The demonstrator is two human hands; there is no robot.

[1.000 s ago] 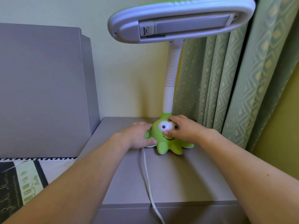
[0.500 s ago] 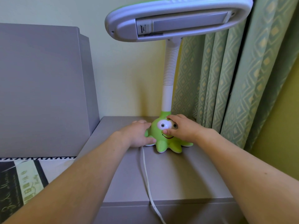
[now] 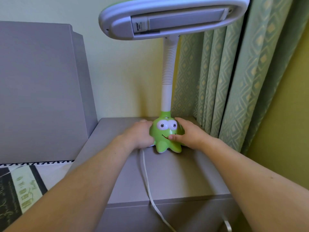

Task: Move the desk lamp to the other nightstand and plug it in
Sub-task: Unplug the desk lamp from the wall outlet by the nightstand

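Bedding with a dark printed stripe [image 3: 18, 190] fills the low left corner, and above it rises the tall grey padded headboard [image 3: 38, 89], which meets the left edge of the grey nightstand [image 3: 175, 178].

My left hand [image 3: 139, 135] lies on the nightstand top near its back edge, fingers curved round the left flank of the lamp's base and touching it; it is partly open, cupping rather than clenched. From under that hand a flat white power cord [image 3: 147, 178] runs toward me, crosses the front edge and drops out of view — where it ends I cannot tell.

Between my hands stands the green octopus-shaped desk lamp [image 3: 167, 134], straight ahead of me at the back of the nightstand, close to the wall. Its long axis is upright: a white ribbed neck climbs from the cartoon-eyed base to a wide white head that overhangs everything. Both hands are about equally near, one on each side.

My right hand [image 3: 187, 134] wraps the right flank, thumb pressed on the painted smile, fingers reaching behind. So both hands hold the base in a loose two-sided clasp, and the base looks to be resting on the nightstand.

Right of it all hangs the pale green diamond-patterned curtain [image 3: 234, 81]. I judge the coming step to be a settle or a straight lift, minding the top-heavy head and the trailing cord.
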